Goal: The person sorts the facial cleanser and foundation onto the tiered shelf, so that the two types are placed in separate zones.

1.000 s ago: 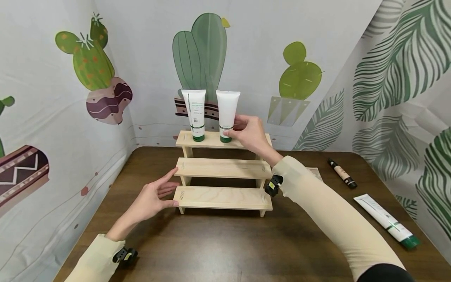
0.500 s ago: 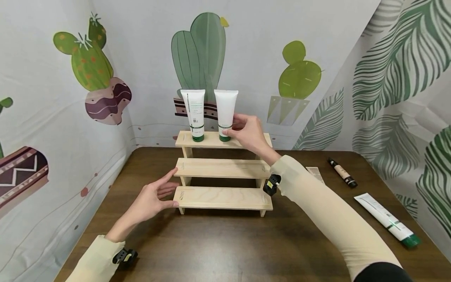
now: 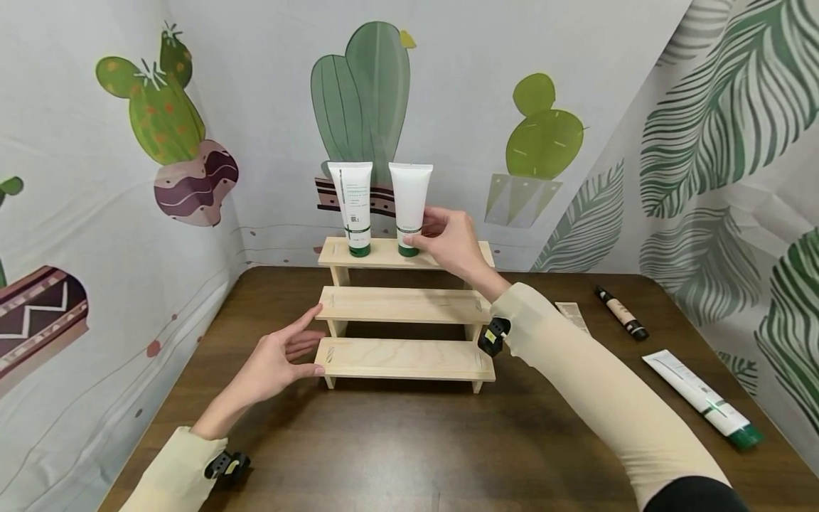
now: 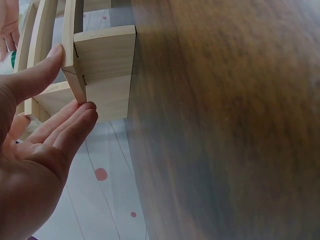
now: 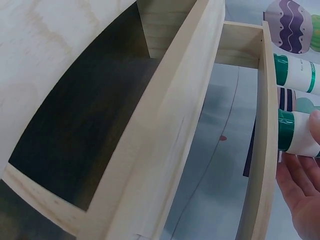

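In the head view, a three-step wooden display rack [image 3: 406, 359] stands on the brown table. Two white squeeze tubes with green caps stand cap-down on its top step: the left tube [image 3: 352, 206] and the right tube [image 3: 410, 195]. My right hand [image 3: 453, 242] holds the right tube low, near its cap, with the thumb in front and the fingers behind. At the rack's left end, my left hand [image 3: 271, 364] has nearly straight, spread fingers. In the left wrist view, its thumb and fingertips touch the end of a step board [image 4: 70, 55].
A third white tube [image 3: 697, 395] with a green cap lies on the table at the right. Behind it lies a black-and-beige pen-like tube [image 3: 621, 313]. A printed card [image 3: 571, 316] is partly hidden by my right sleeve. A cactus-print cloth [image 3: 461, 107] hangs behind the table.
The right tube has shifted very slightly left on the top step with my right hand, between the first two frames. My left hand has stayed at the rack's end.
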The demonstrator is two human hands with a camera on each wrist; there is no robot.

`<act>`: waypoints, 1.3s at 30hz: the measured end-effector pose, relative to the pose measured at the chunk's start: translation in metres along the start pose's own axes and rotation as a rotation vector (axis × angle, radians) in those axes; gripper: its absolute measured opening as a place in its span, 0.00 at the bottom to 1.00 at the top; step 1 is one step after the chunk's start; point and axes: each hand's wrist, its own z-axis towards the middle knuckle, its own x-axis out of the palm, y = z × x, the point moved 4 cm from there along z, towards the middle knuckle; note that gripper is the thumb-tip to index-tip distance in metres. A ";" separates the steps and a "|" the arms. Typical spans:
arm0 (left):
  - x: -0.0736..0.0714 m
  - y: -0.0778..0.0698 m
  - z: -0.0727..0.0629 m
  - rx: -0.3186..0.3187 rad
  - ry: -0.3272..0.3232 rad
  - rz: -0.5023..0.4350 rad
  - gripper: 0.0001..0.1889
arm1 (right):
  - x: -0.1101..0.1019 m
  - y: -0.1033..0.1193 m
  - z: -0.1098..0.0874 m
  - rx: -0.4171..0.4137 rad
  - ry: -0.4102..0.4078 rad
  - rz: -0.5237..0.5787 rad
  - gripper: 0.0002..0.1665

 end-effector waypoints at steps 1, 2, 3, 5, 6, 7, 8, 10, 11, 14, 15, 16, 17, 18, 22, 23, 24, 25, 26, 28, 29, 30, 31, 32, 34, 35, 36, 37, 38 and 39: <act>0.000 0.000 0.000 0.002 0.000 0.002 0.57 | 0.000 0.000 0.000 -0.003 -0.001 0.000 0.31; 0.000 -0.001 0.000 0.003 0.001 0.005 0.57 | 0.000 0.000 0.000 -0.006 -0.003 0.000 0.31; 0.000 -0.001 0.001 0.004 0.001 0.007 0.57 | -0.001 0.000 0.000 -0.009 -0.005 0.001 0.31; -0.001 -0.002 0.001 0.004 0.003 0.013 0.57 | -0.001 0.000 0.000 -0.013 -0.010 0.006 0.30; -0.001 -0.003 0.002 0.004 0.003 0.016 0.57 | -0.001 0.000 0.000 -0.012 -0.010 0.010 0.30; -0.001 -0.003 0.002 0.003 0.004 0.017 0.57 | -0.001 0.000 0.000 -0.014 -0.012 0.011 0.30; -0.001 -0.004 0.003 0.001 0.004 0.018 0.57 | -0.002 0.001 0.000 -0.015 -0.012 0.014 0.30; -0.001 -0.004 0.003 -0.002 0.004 0.019 0.57 | -0.003 0.001 0.000 -0.011 -0.009 0.017 0.30; -0.001 -0.004 0.003 -0.003 0.004 0.020 0.57 | -0.004 0.001 -0.001 -0.011 -0.007 0.020 0.31; -0.001 -0.004 0.004 -0.003 0.002 0.021 0.57 | -0.008 0.000 -0.003 -0.016 0.002 0.027 0.32; -0.001 -0.004 0.004 -0.003 0.001 0.021 0.57 | -0.010 -0.001 -0.004 -0.019 0.003 0.029 0.33; -0.001 -0.004 0.004 -0.003 0.000 0.022 0.57 | -0.012 -0.001 -0.006 -0.025 0.003 0.029 0.33; 0.000 -0.004 0.004 -0.003 -0.001 0.023 0.57 | -0.015 -0.002 -0.008 -0.030 0.004 0.031 0.34; 0.000 -0.004 0.003 -0.003 -0.002 0.024 0.57 | -0.019 -0.003 -0.010 -0.031 0.004 0.028 0.34; 0.001 -0.004 0.003 -0.001 0.002 0.024 0.57 | -0.035 -0.006 -0.025 -0.039 0.005 0.016 0.33; 0.001 -0.005 0.002 0.000 0.003 0.023 0.57 | -0.039 -0.006 -0.029 -0.045 0.007 0.015 0.32; 0.001 -0.005 0.002 0.002 0.004 0.021 0.56 | -0.044 -0.007 -0.033 -0.051 0.009 0.005 0.32; 0.001 -0.004 0.002 0.003 0.004 0.019 0.56 | -0.049 -0.007 -0.038 -0.060 0.009 -0.007 0.31; 0.001 -0.004 0.002 0.003 0.002 0.019 0.56 | -0.053 -0.008 -0.043 -0.070 0.010 -0.011 0.31; 0.000 -0.004 0.001 0.002 -0.004 0.016 0.56 | -0.063 -0.009 -0.054 -0.094 0.006 -0.049 0.30; 0.000 -0.005 0.000 0.000 -0.007 0.015 0.56 | -0.068 -0.010 -0.060 -0.102 0.000 -0.078 0.30; -0.001 -0.004 0.000 -0.003 -0.008 0.015 0.56 | -0.073 -0.011 -0.067 -0.107 -0.010 -0.118 0.30; -0.001 -0.004 -0.001 -0.007 -0.008 0.015 0.56 | -0.079 -0.013 -0.074 -0.113 -0.023 -0.150 0.29; -0.001 -0.003 -0.001 -0.012 -0.009 0.015 0.56 | -0.084 -0.016 -0.080 -0.116 -0.034 -0.182 0.29; 0.000 -0.002 -0.002 -0.018 -0.007 0.016 0.57 | -0.096 -0.023 -0.095 -0.111 -0.059 -0.250 0.29; 0.000 -0.002 -0.003 -0.020 -0.005 0.018 0.57 | -0.101 -0.027 -0.102 -0.108 -0.073 -0.277 0.28; 0.000 -0.001 -0.003 -0.023 -0.005 0.018 0.57 | -0.107 -0.031 -0.109 -0.103 -0.087 -0.296 0.27; 0.001 -0.001 -0.003 -0.024 -0.005 0.020 0.57 | -0.113 -0.035 -0.116 -0.102 -0.098 -0.309 0.27; 0.001 -0.001 -0.003 -0.026 -0.006 0.020 0.58 | -0.119 -0.039 -0.122 -0.099 -0.109 -0.321 0.26; 0.001 -0.001 -0.003 -0.021 -0.005 0.021 0.58 | -0.125 -0.042 -0.129 -0.097 -0.118 -0.326 0.25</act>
